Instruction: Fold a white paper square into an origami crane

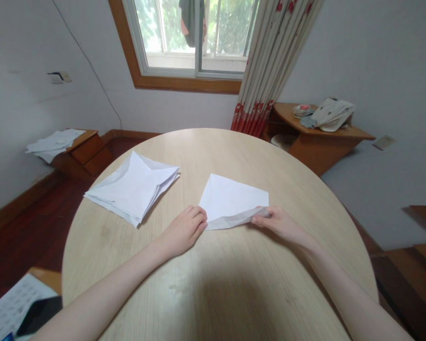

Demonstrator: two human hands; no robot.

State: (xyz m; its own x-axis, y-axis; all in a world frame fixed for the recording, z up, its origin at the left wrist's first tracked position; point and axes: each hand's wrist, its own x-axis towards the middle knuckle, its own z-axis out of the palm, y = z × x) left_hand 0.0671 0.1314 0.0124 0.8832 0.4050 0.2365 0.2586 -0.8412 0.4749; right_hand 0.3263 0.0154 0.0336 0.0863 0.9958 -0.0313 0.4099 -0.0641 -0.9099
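Note:
A white sheet of paper (234,195) lies on the round wooden table (227,284) in front of me. Its near edge is turned up in a narrow greyish fold. My left hand (186,230) rests on the tabletop with curled fingers closed on the sheet's near left corner. At the near right, my right hand (275,221) pinches the folded edge between thumb and fingers, slightly raised. Left of the sheet sits a loose stack of white papers (135,187), their corners spread at different angles. Neither hand touches the stack.
A small wooden cabinet (88,151) with papers stands at the far left. A corner shelf (355,131) with a white bag (333,113) is at the right, near a curtain (270,61). A black phone (39,312) lies at the lower left, beyond the table edge.

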